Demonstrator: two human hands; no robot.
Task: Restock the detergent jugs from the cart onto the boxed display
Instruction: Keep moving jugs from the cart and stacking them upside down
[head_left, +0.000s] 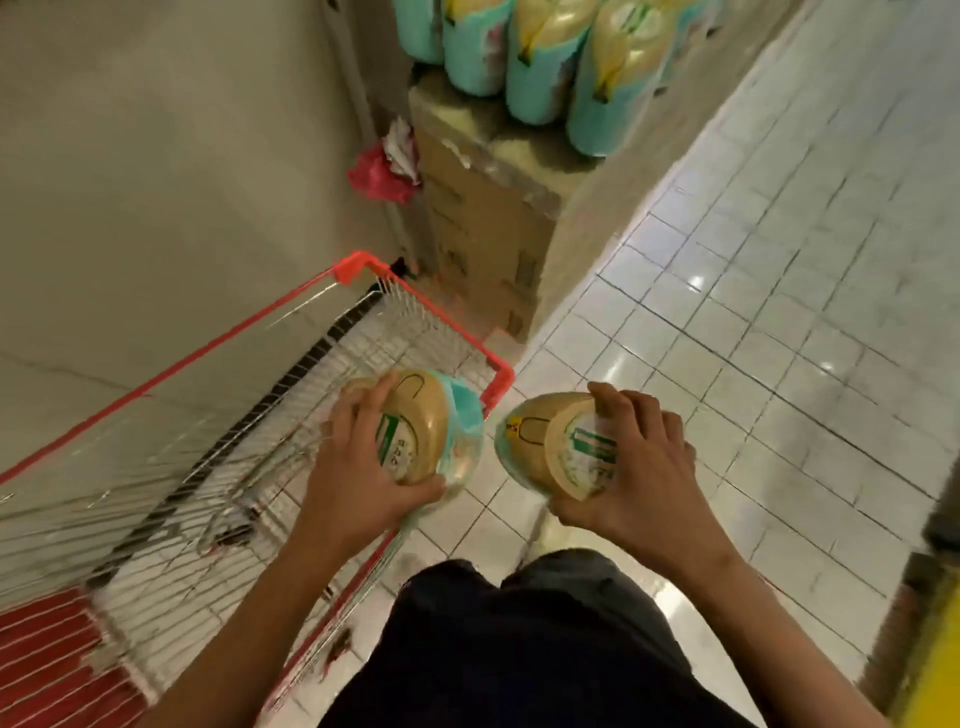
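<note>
my left hand (358, 467) grips one jug (431, 421) by its top over the cart (363, 322) rim, and my right hand (639, 478) grips a second jug (540, 441) above the tiles (753, 312). i'm carrying two at once, i reckon, to halve trips to the boxed display (483, 223) ahead.

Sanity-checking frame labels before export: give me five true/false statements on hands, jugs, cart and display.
1. The left hand grips the left jug, and the right hand grips the right jug. True.
2. The cart is piled with jugs. False: no jugs show in the part of its basket in view.
3. The display jugs stand on top of the cardboard boxes. True.
4. The right jug hangs over the cart. False: it is over the tiled floor, to the right of the cart.
5. The cart's rim is red. True.
</note>
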